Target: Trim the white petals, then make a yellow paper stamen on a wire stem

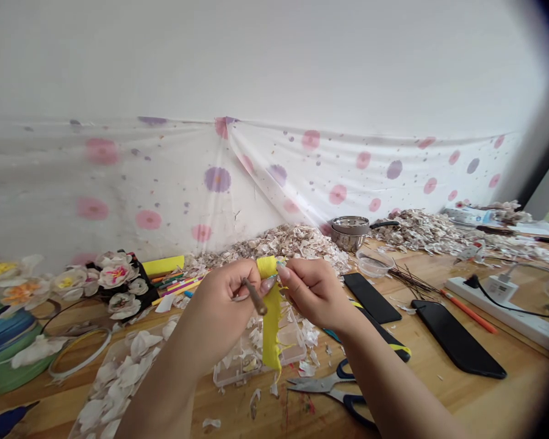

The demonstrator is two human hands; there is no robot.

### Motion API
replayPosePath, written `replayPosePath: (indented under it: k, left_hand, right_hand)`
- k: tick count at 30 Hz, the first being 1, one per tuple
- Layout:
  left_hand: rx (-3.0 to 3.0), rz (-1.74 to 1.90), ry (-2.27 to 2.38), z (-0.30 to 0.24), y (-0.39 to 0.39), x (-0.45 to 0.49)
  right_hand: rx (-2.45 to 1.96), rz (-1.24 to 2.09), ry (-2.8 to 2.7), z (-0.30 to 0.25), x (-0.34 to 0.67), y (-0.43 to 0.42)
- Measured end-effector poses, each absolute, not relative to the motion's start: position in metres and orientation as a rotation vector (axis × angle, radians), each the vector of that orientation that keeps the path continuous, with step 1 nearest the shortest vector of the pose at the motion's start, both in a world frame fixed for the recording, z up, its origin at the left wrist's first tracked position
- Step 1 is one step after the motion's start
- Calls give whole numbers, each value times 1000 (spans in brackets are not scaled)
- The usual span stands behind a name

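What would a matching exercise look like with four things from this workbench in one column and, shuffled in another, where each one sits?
Things:
1. Yellow crepe paper strip
2. Scissors with blue handles
3. Steel pot
4. White power strip

Places:
A. Lying partly under the right forearm
B. On the wooden table at the right, with a white charger plugged in
C. Hanging between the left hand and right hand
D. At the back, beside a heap of paper scraps

Pairs: 1-C, 2-A, 3-D, 4-B

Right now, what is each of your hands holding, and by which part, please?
Left hand: a thin brown stem, near its upper end. Right hand: a yellow paper strip, by its top.
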State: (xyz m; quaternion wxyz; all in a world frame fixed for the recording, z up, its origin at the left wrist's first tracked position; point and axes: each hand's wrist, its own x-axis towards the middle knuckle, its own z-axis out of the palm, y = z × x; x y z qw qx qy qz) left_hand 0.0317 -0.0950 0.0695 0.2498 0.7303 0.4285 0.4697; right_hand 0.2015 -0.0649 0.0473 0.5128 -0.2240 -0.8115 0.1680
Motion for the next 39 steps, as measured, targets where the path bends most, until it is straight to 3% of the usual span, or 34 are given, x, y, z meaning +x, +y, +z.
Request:
replayPosePath:
  k: [39]
  left_hand:
    - [2032,1315,1272,71,-95,29]
  right_hand:
    - [-512,701,-1876,47,210,-60]
